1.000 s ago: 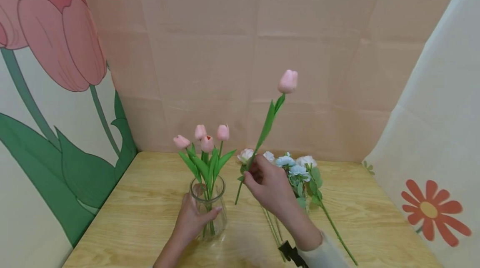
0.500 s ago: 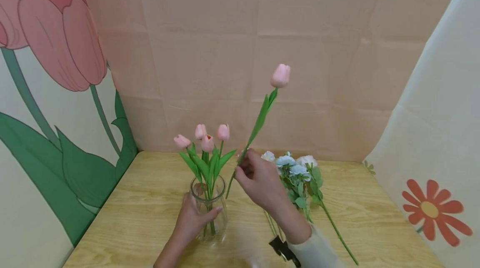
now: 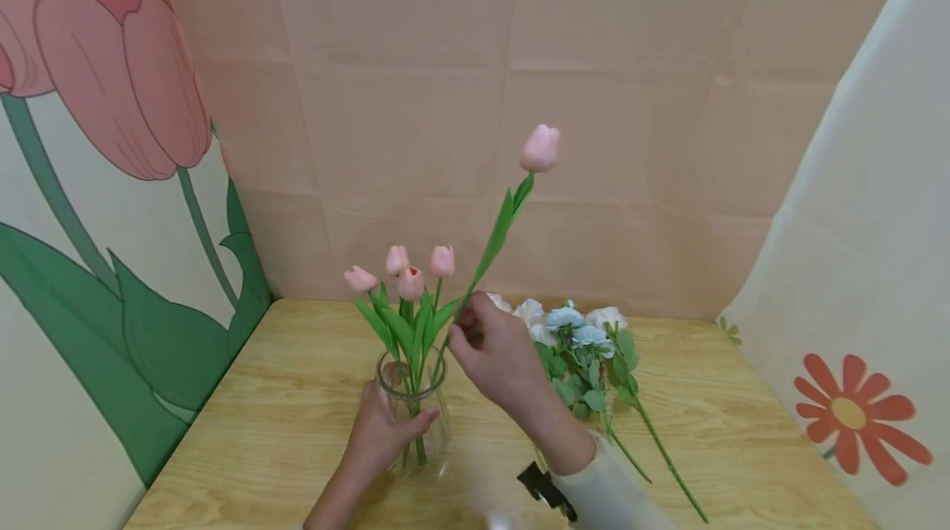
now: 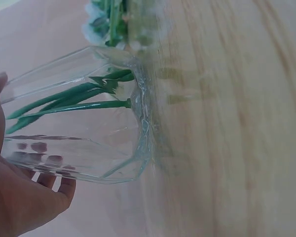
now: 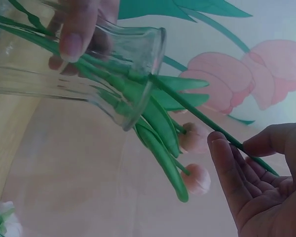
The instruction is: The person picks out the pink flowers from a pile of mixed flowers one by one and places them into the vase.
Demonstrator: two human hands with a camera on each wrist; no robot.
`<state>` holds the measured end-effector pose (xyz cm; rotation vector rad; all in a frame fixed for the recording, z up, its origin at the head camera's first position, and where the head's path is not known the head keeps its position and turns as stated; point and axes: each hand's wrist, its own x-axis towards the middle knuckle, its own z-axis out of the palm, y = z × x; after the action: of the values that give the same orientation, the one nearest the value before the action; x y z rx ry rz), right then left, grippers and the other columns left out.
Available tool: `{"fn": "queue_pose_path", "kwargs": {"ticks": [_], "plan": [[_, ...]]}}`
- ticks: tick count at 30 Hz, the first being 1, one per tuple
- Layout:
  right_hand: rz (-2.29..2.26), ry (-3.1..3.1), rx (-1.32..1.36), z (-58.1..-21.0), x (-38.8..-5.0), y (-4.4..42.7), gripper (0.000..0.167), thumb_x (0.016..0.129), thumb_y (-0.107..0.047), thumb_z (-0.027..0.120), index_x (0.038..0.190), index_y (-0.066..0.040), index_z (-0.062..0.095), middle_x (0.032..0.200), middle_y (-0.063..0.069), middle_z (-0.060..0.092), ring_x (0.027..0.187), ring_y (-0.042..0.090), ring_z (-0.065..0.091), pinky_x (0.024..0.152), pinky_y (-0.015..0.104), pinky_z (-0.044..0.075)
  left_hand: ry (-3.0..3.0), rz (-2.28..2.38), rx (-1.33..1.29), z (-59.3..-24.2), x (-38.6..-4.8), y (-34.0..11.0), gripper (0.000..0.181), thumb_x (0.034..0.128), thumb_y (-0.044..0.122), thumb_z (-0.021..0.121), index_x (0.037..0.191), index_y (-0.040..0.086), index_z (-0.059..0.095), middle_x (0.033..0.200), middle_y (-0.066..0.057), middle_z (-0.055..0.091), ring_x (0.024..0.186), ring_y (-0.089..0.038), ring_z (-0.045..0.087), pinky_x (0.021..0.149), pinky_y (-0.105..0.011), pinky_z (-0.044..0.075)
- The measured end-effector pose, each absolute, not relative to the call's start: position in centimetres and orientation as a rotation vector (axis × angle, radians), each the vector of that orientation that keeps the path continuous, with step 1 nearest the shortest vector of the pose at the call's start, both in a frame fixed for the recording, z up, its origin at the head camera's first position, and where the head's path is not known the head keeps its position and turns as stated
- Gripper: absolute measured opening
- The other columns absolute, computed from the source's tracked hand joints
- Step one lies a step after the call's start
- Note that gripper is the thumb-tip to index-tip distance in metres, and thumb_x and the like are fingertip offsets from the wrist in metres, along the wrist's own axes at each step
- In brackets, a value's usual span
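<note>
My left hand (image 3: 386,427) grips a clear glass vase (image 4: 79,116) around its side, thumb in front and fingers behind. Several pink tulips (image 3: 411,284) with green leaves stand in the vase, their stems (image 4: 84,106) reaching down near its base. Between thumb and fingers my right hand (image 3: 500,353) pinches the stem of another pink tulip (image 3: 540,149), which leans up to the right. In the right wrist view, the lower end of this stem (image 5: 197,112) meets the vase's rim (image 5: 158,64); whether it is inside the mouth is hard to tell.
White and pale blue flowers (image 3: 566,318) with leafy stems lie on the wooden table (image 3: 245,423), to the right of my right hand. A beige cloth (image 3: 393,101) hangs behind. Printed flower cloths (image 3: 849,415) flank both sides.
My right hand has moved left with the pinched tulip, bringing the stem's lower end from beside the vase to its rim. My left hand and the vase have stayed in place.
</note>
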<state>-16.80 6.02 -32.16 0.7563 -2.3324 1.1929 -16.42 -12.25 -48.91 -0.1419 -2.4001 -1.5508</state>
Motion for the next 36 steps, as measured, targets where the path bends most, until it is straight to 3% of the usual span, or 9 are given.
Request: {"fn": "queue_pose_path", "kwargs": {"ticks": [16, 24, 36], "plan": [[1.111, -2.438, 0.794, -34.1, -16.8, 4.5, 0.009, 0.092, -0.005, 0.065, 0.101, -0.007, 0.063, 0.083, -0.003, 0.069, 0.072, 0.008, 0.065, 0.062, 0.021, 0.055, -2.383, -1.598, -0.149, -49.1, -16.6, -12.3, 0.082, 0.0751, 0.044, 0.088, 0.142, 0.022, 0.047, 0.133, -0.012, 0.05, 0.123, -0.034, 0.049, 0.101, -0.061, 0.044], [1.018, -2.472, 0.87, -34.5, -16.6, 3.6, 0.008, 0.093, -0.005, 0.065, 0.1, -0.007, 0.063, 0.084, 0.0, 0.072, 0.071, 0.007, 0.065, 0.061, 0.021, 0.053, -2.38, -1.599, -0.159, -49.0, -16.5, -12.4, 0.078, 0.0752, 0.041, 0.089, 0.141, 0.024, 0.049, 0.132, -0.009, 0.05, 0.12, -0.029, 0.047, 0.099, -0.057, 0.046], [1.001, -2.587, 0.891, -34.6, -16.4, 2.7, 0.006, 0.094, -0.007, 0.064, 0.1, -0.006, 0.063, 0.084, 0.001, 0.069, 0.068, 0.005, 0.061, 0.055, 0.017, 0.05, -2.367, -1.537, -0.203, -48.7, -16.6, -12.3, 0.07, 0.0747, 0.024, 0.09, 0.135, 0.025, 0.054, 0.131, -0.003, 0.053, 0.121, -0.026, 0.047, 0.101, -0.055, 0.045]]}}
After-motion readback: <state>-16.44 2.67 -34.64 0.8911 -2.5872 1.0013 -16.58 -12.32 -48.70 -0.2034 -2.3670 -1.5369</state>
